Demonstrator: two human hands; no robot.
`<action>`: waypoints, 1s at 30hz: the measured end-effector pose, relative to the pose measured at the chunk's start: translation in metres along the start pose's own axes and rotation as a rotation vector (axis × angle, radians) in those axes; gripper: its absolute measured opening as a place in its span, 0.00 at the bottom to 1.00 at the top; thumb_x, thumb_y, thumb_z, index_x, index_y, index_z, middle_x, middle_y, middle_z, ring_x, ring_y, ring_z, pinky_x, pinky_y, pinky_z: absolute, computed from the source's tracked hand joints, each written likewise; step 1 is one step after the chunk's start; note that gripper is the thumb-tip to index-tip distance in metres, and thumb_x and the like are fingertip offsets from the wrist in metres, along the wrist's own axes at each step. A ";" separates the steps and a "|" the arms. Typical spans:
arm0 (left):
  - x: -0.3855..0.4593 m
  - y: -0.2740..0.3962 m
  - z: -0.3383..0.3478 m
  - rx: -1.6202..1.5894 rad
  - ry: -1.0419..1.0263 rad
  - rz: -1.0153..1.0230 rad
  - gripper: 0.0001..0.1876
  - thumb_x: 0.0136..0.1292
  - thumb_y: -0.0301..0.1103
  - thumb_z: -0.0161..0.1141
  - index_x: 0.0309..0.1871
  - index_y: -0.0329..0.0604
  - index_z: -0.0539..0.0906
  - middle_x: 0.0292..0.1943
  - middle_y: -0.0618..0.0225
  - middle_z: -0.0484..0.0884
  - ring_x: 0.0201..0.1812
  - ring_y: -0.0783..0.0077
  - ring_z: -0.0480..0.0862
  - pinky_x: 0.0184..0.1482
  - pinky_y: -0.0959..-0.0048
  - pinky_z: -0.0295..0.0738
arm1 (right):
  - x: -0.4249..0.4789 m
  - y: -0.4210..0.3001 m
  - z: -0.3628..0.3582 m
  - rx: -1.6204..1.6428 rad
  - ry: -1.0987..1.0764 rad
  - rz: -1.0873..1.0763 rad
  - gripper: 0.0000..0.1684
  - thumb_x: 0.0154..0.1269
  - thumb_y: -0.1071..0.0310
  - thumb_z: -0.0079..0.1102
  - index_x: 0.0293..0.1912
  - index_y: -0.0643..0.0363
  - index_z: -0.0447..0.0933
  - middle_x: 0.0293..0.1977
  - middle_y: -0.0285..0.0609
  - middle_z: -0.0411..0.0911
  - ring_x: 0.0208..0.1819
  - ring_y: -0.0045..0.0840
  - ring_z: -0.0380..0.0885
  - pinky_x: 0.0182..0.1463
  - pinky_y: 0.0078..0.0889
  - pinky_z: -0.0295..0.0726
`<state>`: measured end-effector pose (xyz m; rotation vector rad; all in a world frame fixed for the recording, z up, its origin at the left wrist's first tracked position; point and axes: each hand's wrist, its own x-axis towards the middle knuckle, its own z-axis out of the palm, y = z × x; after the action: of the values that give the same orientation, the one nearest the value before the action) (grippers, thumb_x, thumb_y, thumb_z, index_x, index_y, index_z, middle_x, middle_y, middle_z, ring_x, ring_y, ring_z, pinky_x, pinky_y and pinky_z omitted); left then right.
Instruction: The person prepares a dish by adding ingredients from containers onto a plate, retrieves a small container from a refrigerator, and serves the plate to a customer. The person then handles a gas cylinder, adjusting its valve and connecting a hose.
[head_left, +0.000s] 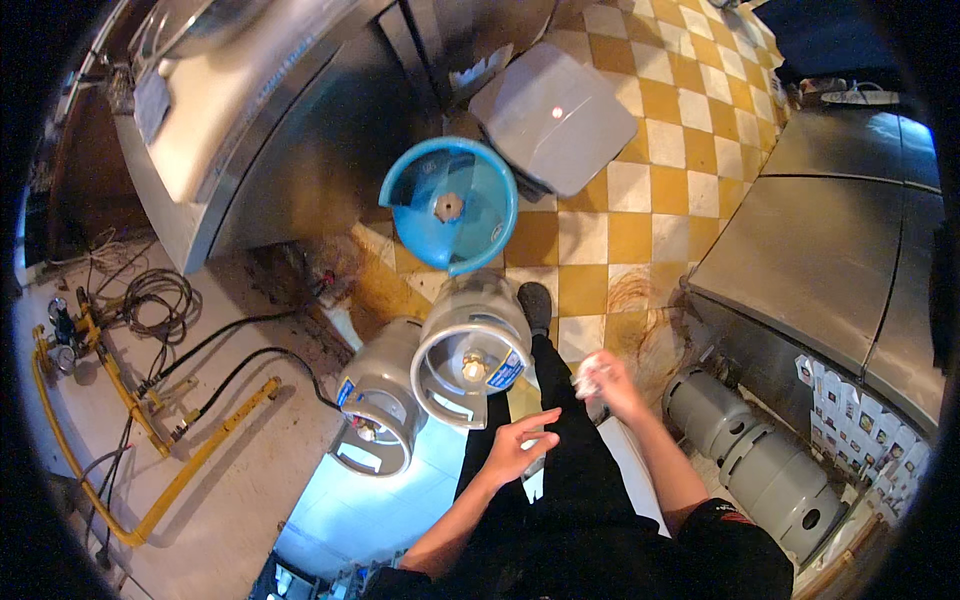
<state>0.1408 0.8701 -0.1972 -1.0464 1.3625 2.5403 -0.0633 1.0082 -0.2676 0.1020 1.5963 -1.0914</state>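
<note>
My left hand hangs in front of my legs with its fingers apart and nothing in it. To its right, my right hand grips a small crumpled white wad, perhaps paper or cloth; blur hides which. Nearest my left hand stands a grey gas cylinder, with a brass-coloured valve inside its collar and a blue label. Beside it on the left is a second grey gas cylinder; a black hose runs to its valve area. Beyond them stands a blue gas cylinder.
Yellow gas piping with a regulator and gauge is fixed along the left wall. A grey-lidded bin stands behind the blue cylinder. Two more grey cylinders sit at right, below a metal cabinet. Checkered tiles cover the floor.
</note>
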 end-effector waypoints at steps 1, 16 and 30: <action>0.002 0.003 -0.003 -0.024 0.057 -0.010 0.22 0.64 0.28 0.64 0.63 0.38 0.77 0.58 0.58 0.82 0.55 0.70 0.83 0.54 0.71 0.80 | 0.016 -0.017 -0.021 -0.078 0.205 -0.073 0.07 0.71 0.71 0.52 0.48 0.57 0.73 0.32 0.37 0.79 0.31 0.23 0.82 0.27 0.28 0.83; 0.129 0.031 0.017 0.355 0.428 -0.153 0.14 0.67 0.36 0.63 0.53 0.41 0.84 0.44 0.61 0.88 0.44 0.72 0.87 0.45 0.72 0.81 | 0.355 -0.144 -0.072 0.413 -0.094 0.242 0.23 0.63 0.66 0.62 0.58 0.53 0.72 0.38 0.43 0.81 0.35 0.27 0.81 0.32 0.38 0.82; 0.062 0.006 0.014 0.220 0.757 -0.180 0.10 0.64 0.32 0.64 0.46 0.39 0.85 0.39 0.62 0.88 0.38 0.72 0.87 0.43 0.72 0.81 | 0.315 -0.224 -0.079 0.365 0.189 -0.100 0.24 0.72 0.48 0.55 0.59 0.48 0.69 0.50 0.39 0.78 0.51 0.30 0.79 0.46 0.40 0.78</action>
<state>0.0839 0.8622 -0.2247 -2.0787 1.5298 1.8601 -0.3634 0.7876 -0.3984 0.3817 1.5645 -1.4795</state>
